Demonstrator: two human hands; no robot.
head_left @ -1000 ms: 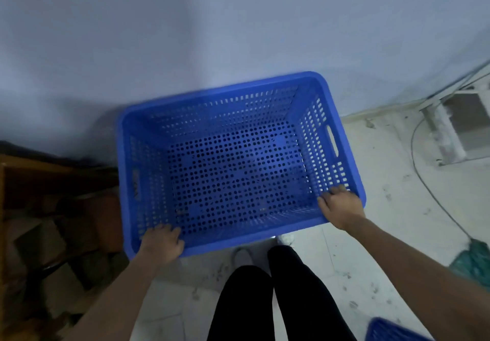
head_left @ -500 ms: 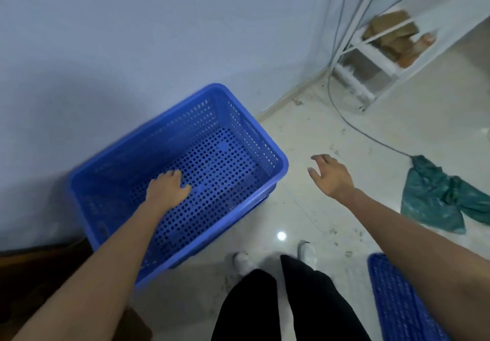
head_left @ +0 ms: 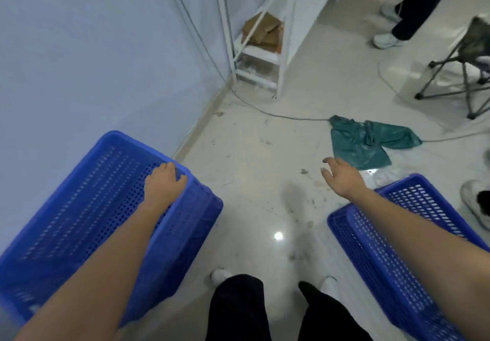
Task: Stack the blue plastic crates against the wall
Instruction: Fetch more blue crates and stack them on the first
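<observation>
Fingers (head_left: 178, 179) of the left hand (head_left: 163, 184) curl over the near rim of the blue crate by the wall (head_left: 79, 208), fingertips bent down onto the rim's edge; whether they actually clamp it or only rest there is hard to tell through the motion blur. Right hand (head_left: 342, 175) hangs free above the floor (head_left: 252, 155), palm down, fingers loosely spread, touching nothing.

Crate by the wall: open side up, sitting on the floor with its long far side along the pale wall (head_left: 92, 49). Left forearm crosses over its interior.

Second blue crate (head_left: 384, 255): on the floor to the person's right, well apart from the first, open side up, partly covered by the right forearm.

Between the crates: the person's dark trouser legs and white shoes (head_left: 220, 275).

Further off: green cloth (head_left: 366, 144) lying on the floor with a grey cable (head_left: 291, 118) running to it; white metal rack (head_left: 265, 49) against the wall; folding stool (head_left: 466, 62) at right.
</observation>
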